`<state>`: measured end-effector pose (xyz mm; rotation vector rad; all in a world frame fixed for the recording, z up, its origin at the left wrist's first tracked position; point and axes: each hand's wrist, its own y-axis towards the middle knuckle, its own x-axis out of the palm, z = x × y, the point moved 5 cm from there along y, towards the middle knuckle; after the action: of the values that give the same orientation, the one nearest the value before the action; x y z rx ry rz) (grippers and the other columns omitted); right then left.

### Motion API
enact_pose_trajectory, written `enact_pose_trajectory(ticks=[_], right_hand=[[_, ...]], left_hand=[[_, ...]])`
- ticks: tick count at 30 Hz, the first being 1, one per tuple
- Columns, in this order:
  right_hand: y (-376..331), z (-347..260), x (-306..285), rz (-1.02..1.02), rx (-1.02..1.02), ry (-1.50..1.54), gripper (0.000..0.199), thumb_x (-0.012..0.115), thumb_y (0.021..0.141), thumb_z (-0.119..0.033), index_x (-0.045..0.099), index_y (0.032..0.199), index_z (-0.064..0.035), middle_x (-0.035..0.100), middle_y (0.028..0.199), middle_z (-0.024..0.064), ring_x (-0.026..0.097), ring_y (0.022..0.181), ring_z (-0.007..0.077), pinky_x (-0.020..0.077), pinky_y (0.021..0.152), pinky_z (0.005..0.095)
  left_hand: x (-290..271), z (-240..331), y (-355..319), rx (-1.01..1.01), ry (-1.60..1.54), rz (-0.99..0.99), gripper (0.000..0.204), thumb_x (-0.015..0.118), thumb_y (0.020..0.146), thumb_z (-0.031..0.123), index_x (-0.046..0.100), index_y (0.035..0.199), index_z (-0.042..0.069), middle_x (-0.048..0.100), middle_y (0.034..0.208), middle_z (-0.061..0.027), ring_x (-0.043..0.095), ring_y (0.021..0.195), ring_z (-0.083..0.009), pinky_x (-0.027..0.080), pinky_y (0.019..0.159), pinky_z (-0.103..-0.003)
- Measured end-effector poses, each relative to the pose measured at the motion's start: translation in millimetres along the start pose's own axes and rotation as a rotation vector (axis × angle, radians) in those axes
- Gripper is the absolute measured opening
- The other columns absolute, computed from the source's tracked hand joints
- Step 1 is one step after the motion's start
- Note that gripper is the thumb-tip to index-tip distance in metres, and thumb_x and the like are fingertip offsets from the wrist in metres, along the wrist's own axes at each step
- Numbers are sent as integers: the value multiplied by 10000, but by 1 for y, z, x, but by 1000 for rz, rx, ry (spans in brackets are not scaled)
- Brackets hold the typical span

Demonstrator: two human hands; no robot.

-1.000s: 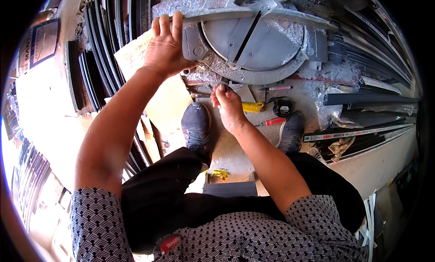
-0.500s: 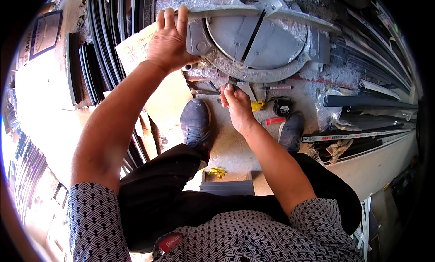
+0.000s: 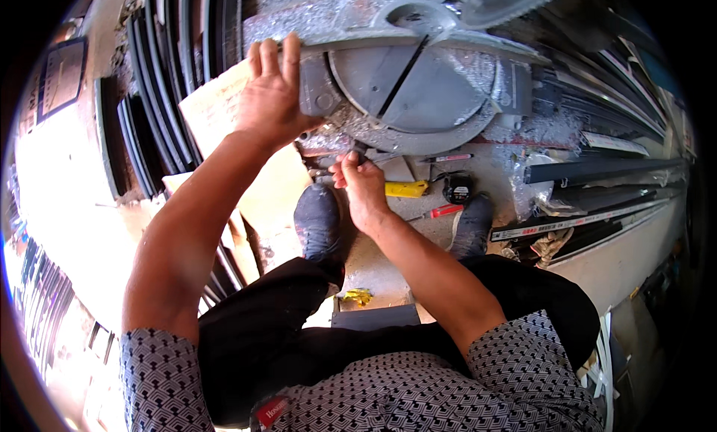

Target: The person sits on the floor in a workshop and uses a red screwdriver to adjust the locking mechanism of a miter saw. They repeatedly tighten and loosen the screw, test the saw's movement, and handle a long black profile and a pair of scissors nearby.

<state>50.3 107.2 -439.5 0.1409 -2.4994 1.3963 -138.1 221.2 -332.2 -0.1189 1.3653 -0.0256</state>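
Observation:
A grey mitre saw base (image 3: 314,77) lies at the top middle, with a round turntable (image 3: 448,81) cut by a dark slanting slot. My left hand (image 3: 270,100) rests on the base's left end, its fingers stretched over the fence (image 3: 351,40) and thumb spread. Below the turntable's front edge, my right hand (image 3: 364,185) is closed around the dark mitre handle (image 3: 358,147), which is mostly hidden by the fingers. The toothed saw blade (image 3: 515,10) shows at the top right. Metal shavings cover the saw and bench.
Near my right hand lie a yellow utility knife (image 3: 405,188), a black tape measure (image 3: 457,187), a red-handled screwdriver (image 3: 447,210) and a marker (image 3: 450,158). Dark profiles (image 3: 153,88) lie left, more profiles (image 3: 597,171) right. Cardboard (image 3: 276,185) is under my left arm.
My right hand has moved left with the mitre handle, and the turntable slot slants more. The view has shifted, showing more blade and the yellow knife. My left hand stays on the base.

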Motion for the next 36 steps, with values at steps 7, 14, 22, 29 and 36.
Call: enact_pose_trajectory(ticks=[7,14,22,29,36], right_hand=[[3,6,-2,-55,8,-13,333,575,1086,-368,639,1009,-50,649,837,12,567,711,89,482,681,254],[-1,2,-20,-89,-75,-62,372,568,1083,-414,617,1017,-51,591,798,-4,534,714,86,455,665,252],[-5,-9,-58,-102,-63,-139,383,599,1067,-411,646,1048,-31,635,834,23,555,727,87,473,662,251],[4,0,-9,-93,60,49,284,608,1073,-307,643,973,-43,656,829,39,557,703,88,480,648,250],[3,1,11,-26,13,121,273,570,1090,-293,615,950,-64,639,818,25,535,684,86,463,642,253]], left_hand=[[-7,1,2,-45,-105,-23,1384,1009,518,278,147,1578,58,303,1467,-256,255,1422,-527,401,1154,-557],[-6,2,1,-8,-82,-23,1417,1016,506,292,124,1586,82,294,1480,-243,252,1423,-515,372,1179,-561],[-4,2,2,4,-42,-2,1395,1001,504,301,140,1574,55,316,1451,-232,271,1404,-487,351,1183,-549],[-5,5,3,13,-44,23,1402,1005,499,283,133,1571,51,317,1448,-254,273,1404,-498,358,1171,-557],[-6,5,3,-11,-52,-6,1403,1010,497,282,135,1568,50,319,1447,-254,269,1404,-504,376,1158,-562]])
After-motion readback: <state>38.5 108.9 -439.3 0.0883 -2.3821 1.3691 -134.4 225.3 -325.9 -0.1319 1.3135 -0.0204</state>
